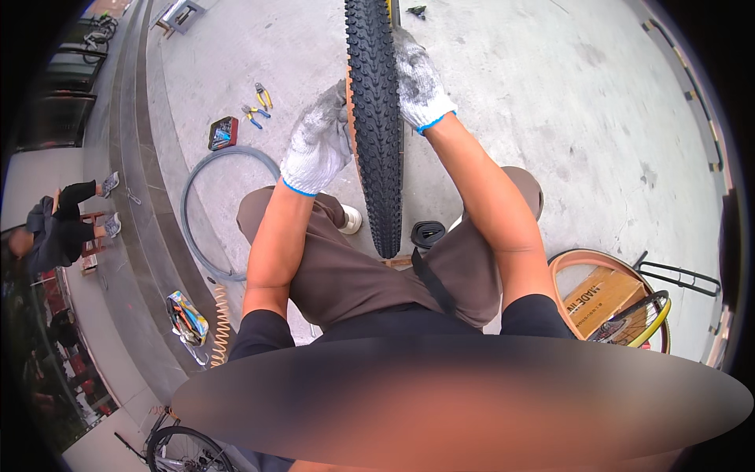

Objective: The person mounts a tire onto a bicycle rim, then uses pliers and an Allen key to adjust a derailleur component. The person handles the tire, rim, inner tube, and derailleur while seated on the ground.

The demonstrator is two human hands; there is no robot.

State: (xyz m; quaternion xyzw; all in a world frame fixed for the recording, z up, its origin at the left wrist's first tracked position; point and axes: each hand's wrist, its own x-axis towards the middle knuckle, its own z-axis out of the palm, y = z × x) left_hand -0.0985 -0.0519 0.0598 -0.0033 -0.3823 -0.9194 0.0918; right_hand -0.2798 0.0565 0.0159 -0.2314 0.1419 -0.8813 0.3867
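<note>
A bicycle wheel with a knobby black tyre (pixel 374 118) stands upright between my knees, its tread facing me. Tan sidewall shows along its left edge. My left hand (pixel 316 141), in a grey-smudged white knit glove, is closed on the tyre's left side; its fingertips are partly hidden against the sidewall. Farther up on the opposite side, my right hand (pixel 421 82), gloved the same way, grips the wheel, its fingers mostly hidden. Under the tyre's near end is a coiled black inner tube (pixel 429 234) on the floor.
Left on the concrete lie pliers (pixel 253 116), cutters (pixel 263 96), a red box (pixel 223 133) and a grey hoop (pixel 189 206). Right are a tan-walled tyre (pixel 560 267), a cardboard box (pixel 602 299) and a black rack (pixel 680 275). A person (pixel 59 220) sits beyond the step.
</note>
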